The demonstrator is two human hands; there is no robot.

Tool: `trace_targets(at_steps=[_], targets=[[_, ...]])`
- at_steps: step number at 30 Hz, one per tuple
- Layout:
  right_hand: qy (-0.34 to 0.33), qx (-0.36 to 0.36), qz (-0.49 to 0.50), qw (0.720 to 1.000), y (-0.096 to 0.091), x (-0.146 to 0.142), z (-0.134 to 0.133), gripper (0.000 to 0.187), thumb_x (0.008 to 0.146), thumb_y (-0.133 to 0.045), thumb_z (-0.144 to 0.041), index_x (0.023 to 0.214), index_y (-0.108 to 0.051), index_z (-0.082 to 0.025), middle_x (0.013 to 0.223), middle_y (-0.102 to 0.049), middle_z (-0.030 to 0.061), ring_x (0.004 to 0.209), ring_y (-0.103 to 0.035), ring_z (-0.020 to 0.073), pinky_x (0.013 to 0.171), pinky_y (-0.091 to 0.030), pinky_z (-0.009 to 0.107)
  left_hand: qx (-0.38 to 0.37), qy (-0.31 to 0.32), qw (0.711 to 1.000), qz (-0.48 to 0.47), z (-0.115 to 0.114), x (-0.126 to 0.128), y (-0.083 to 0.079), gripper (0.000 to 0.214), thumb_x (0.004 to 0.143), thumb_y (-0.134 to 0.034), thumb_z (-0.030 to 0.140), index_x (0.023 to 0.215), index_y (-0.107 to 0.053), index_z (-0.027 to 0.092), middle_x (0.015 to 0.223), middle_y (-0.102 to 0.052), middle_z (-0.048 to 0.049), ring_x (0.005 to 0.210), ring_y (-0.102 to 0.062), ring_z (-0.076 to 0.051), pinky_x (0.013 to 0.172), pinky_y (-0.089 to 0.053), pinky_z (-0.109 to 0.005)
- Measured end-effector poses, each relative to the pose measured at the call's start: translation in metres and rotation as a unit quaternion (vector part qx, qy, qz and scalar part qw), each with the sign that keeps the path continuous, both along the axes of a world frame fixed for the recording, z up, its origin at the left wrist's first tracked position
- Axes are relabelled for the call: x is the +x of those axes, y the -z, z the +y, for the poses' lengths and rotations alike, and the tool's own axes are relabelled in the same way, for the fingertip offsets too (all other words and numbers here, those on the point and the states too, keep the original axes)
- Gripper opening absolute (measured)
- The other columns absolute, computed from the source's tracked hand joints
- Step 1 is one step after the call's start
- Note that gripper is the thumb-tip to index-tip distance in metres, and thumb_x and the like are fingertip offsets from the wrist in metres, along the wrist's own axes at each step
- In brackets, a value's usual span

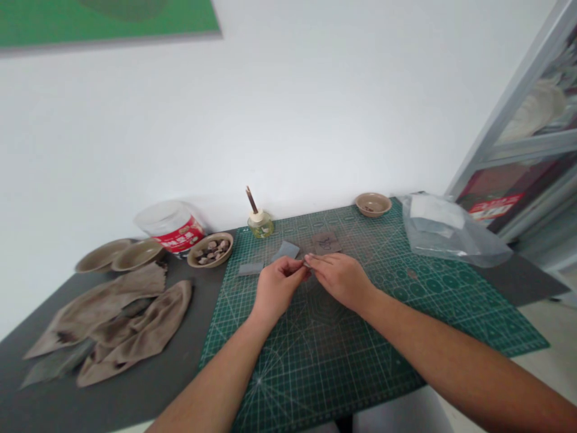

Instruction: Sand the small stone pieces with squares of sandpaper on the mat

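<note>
My left hand and my right hand meet over the green cutting mat, fingertips pinched together at a small object between them that is too small to name. Both hands have their fingers curled closed. Just beyond the fingers lie a grey sandpaper piece, a smaller grey strip and a brown square with dark markings.
A small glass bottle with a brush stands at the mat's far edge. A bowl of small nuts or stones, a plastic tub, shallow dishes and brown cloths lie left. A bowl and plastic bag sit right.
</note>
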State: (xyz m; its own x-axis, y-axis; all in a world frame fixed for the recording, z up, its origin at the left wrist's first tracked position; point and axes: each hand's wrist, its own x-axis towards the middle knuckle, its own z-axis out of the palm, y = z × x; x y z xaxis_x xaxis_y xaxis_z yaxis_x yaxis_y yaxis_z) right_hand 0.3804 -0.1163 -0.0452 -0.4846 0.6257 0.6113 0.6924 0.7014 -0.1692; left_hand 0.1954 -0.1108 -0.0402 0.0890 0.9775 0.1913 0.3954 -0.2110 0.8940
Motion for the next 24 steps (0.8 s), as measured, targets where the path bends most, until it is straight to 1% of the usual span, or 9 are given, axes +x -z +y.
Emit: trace_targets(at_steps=[4,8,11,14,19,22,24], targets=[[0.025,0.006,-0.024,0.999,-0.0008,-0.0011,-0.0001,0.034,0.093,-0.054,-0.015,0.126,-0.063,-0.014,0.12,-0.07,0.0102,0.101,-0.069,0.0217,0.089,-0.054,0.035,0.005,-0.005,1.0,-0.021,0.0001,0.0018,0.0013,0.017,0.076,-0.073,0.033,0.073,-0.069,0.017,0.067,-0.071,-0.0008,0.062,-0.062,-0.015,0.058,-0.045,-0.024],[0.039,0.01,-0.021,0.999,-0.0013,-0.0031,-0.0022,0.033,0.094,-0.053,-0.015,0.125,-0.063,-0.012,0.118,-0.071,0.0106,0.099,-0.07,0.0219,0.089,-0.053,0.036,0.002,0.002,0.999,-0.048,0.0004,0.0026,0.0024,0.016,0.076,-0.073,0.032,0.075,-0.068,0.017,0.068,-0.071,-0.0009,0.063,-0.063,-0.015,0.058,-0.045,-0.024],[0.032,0.024,-0.024,0.999,-0.0014,-0.0044,-0.0038,0.033,0.095,-0.051,-0.016,0.126,-0.063,-0.012,0.121,-0.07,0.0113,0.102,-0.069,0.0221,0.092,-0.052,0.036,0.013,0.002,0.999,-0.032,-0.0004,0.0025,0.0016,0.014,0.076,-0.072,0.03,0.073,-0.069,0.017,0.068,-0.071,-0.0011,0.063,-0.062,-0.015,0.06,-0.046,-0.024],[0.04,0.024,-0.018,0.999,-0.0019,-0.0049,-0.004,0.033,0.094,-0.053,-0.014,0.125,-0.063,-0.012,0.119,-0.071,0.0112,0.101,-0.069,0.022,0.091,-0.052,0.036,0.009,0.004,0.999,-0.048,-0.0011,0.0028,0.0006,0.014,0.076,-0.073,0.031,0.075,-0.069,0.017,0.069,-0.072,-0.0016,0.064,-0.064,-0.016,0.06,-0.047,-0.024],[0.031,0.037,-0.019,0.999,-0.003,-0.0039,-0.003,0.034,0.094,-0.052,-0.013,0.126,-0.063,-0.012,0.121,-0.07,0.0112,0.099,-0.069,0.0223,0.09,-0.052,0.037,0.011,0.0,0.998,-0.056,-0.0022,0.0047,-0.0018,0.015,0.076,-0.074,0.031,0.074,-0.07,0.017,0.069,-0.072,-0.002,0.064,-0.065,-0.015,0.059,-0.047,-0.024],[0.046,0.026,-0.018,0.998,-0.0034,-0.0033,-0.0038,0.033,0.093,-0.052,-0.012,0.124,-0.063,-0.009,0.117,-0.072,0.0119,0.097,-0.069,0.0229,0.088,-0.052,0.037,0.003,0.001,0.995,-0.097,-0.0026,0.0053,-0.0033,0.017,0.075,-0.076,0.032,0.078,-0.07,0.017,0.071,-0.074,-0.0031,0.066,-0.067,-0.016,0.061,-0.049,-0.025],[0.045,0.026,-0.008,0.999,-0.004,-0.0035,-0.0053,0.034,0.094,-0.051,-0.012,0.126,-0.062,-0.008,0.117,-0.072,0.0119,0.096,-0.069,0.0226,0.088,-0.052,0.037,-0.001,0.003,0.993,-0.12,-0.0023,0.0049,-0.0035,0.018,0.074,-0.077,0.032,0.079,-0.069,0.016,0.072,-0.074,-0.0034,0.067,-0.068,-0.017,0.063,-0.05,-0.026]])
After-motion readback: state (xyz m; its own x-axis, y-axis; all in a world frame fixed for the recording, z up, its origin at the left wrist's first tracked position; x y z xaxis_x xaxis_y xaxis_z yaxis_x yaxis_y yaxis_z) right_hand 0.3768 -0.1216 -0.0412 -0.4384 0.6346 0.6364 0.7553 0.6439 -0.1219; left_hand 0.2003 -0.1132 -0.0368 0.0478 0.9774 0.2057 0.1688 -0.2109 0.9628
